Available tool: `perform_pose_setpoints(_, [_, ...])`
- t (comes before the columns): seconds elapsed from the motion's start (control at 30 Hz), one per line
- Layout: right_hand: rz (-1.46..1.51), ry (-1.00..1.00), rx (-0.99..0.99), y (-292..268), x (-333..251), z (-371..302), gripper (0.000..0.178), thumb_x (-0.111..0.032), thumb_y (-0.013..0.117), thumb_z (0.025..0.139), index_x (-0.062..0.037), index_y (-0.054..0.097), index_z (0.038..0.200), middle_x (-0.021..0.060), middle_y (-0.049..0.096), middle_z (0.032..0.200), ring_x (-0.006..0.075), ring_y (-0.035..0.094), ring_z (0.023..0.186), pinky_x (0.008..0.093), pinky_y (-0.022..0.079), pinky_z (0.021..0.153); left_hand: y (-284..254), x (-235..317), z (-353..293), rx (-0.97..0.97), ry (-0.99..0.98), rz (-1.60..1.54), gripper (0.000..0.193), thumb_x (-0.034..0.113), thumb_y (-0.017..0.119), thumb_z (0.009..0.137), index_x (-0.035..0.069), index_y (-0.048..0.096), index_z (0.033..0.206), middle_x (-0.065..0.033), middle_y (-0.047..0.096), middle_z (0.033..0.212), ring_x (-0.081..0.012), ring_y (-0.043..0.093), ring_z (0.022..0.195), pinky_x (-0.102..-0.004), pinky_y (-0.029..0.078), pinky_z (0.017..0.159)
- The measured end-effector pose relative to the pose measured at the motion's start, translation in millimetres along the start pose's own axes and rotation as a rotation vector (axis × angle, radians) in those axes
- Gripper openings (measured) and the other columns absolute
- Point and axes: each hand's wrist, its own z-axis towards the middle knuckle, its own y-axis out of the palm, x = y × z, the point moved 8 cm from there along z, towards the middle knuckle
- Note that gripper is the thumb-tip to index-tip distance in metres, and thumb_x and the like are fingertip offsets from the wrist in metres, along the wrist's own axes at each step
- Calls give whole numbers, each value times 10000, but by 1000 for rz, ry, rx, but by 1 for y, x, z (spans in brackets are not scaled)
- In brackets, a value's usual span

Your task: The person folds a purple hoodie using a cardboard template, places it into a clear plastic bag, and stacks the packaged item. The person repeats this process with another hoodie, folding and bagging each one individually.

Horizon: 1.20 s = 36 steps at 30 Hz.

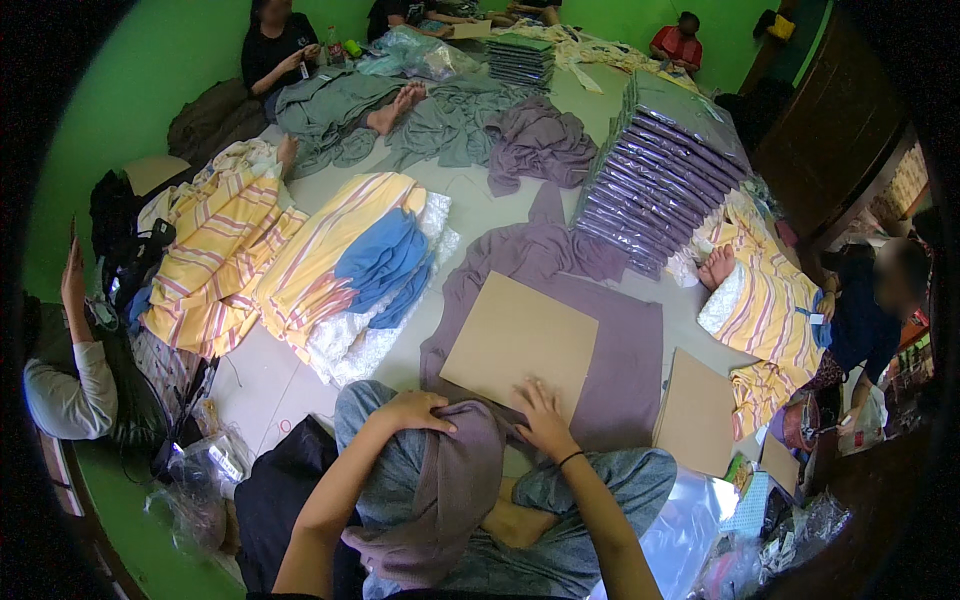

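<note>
A mauve knit garment (620,340) lies spread on the floor in front of my crossed legs. On top of it rests a flat brown cardboard sheet (520,335), turned slightly askew. My right hand (543,412) lies on the sheet's near edge with its fingers spread, holding nothing. Over my lap hangs a bunched part of mauve ribbed cloth (460,470), which seems to join the spread garment. Gripping the top of this cloth by my left knee is my left hand (422,411); the cloth hides part of its grip.
Beyond the garment stands a tall stack of plastic-wrapped folded garments (660,180). More cardboard sheets (697,410) lie at my right, near clear plastic bags (685,530). Yellow striped cloth (340,240) is piled at the left. Other people sit around the room, one at the right (875,310).
</note>
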Motion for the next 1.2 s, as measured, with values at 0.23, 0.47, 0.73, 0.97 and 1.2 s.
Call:
perform_pose_setpoints(0.23, [-200, 38, -117, 9, 15, 5, 483, -56, 386, 800, -125, 291, 1268, 123, 309, 1302, 316, 356, 1154, 378, 319, 948, -25, 47, -37, 402, 426, 87, 237, 292, 561, 732, 67, 495, 767, -106, 562, 802, -289, 535, 825, -399, 389, 704])
perform_pose_setpoints(0.47, [-82, -215, -30, -1, 8, -15, 481, -57, 386, 786, -119, 322, 1259, 80, 358, 1283, 261, 380, 1143, 350, 333, 936, -14, 37, -29, 50, 254, -46, 285, 331, 510, 781, 51, 487, 732, -136, 534, 660, -296, 523, 615, -385, 381, 553])
perform_pose_setpoints(0.73, [315, -3, -292, -17, 57, 8, 352, -189, 459, 807, -89, 439, 1144, 106, 442, 1189, 271, 457, 1047, 372, 410, 848, -99, -35, 111, 278, 166, -680, 185, 162, 532, 795, -4, 533, 876, -78, 584, 765, -124, 565, 726, -222, 437, 630])
perform_pose_setpoints(0.97, [-23, 476, 262, -90, 264, 53, 404, -59, 466, 736, -53, 441, 1139, 131, 402, 1230, 299, 389, 1120, 357, 340, 929, -165, -33, 206, 840, 103, -71, 218, 155, 631, 704, 28, 561, 866, -106, 561, 878, -195, 564, 779, -292, 444, 679])
perform_pose_setpoints(1.2, [-356, 567, 46, -100, 372, 61, 230, -138, 481, 768, -93, 551, 982, 85, 558, 1015, 221, 489, 997, 424, 227, 963, -197, -60, 227, 1080, 141, -640, 109, 87, 511, 794, 8, 537, 865, -119, 590, 763, -187, 553, 697, -262, 415, 661])
